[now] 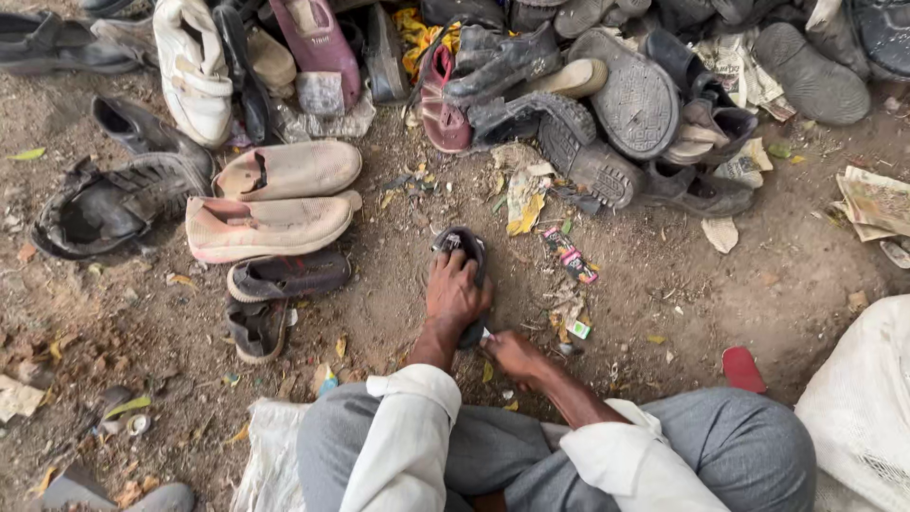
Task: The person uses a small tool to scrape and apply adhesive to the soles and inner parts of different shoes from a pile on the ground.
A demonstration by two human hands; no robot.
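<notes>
Two hands are seen at work on one small dark shoe [464, 248] that lies on the dirt ground [664, 284], just in front of the person's knees. The left hand [455, 292] is laid flat on top of the shoe, with the fingers bent down over it, so this grip is closed on the shoe and presses it to the ground. The right hand [515, 356] is kept low beside the heel end of the shoe. Its fingers are pinched together around something small and pale, but what that small thing is cannot be told, because it is mostly hidden. For this step to be done well, it is judged that the shoe should be held still by the top hand, so that it does not slide in the loose dirt, and the fine work at the heel end should be done slowly and close to the edge. Care should be taken that the fingers on top are kept away from the spot being worked on. Many other old shoes are seen near by: a pair of pink shoes [270, 226] to the left, a big pile of dark shoes [588, 104] farther away, and a white shoe [194, 71] at the top. A white sack [858, 398] is seen at the right, and small scraps of paper are spread about.
</notes>
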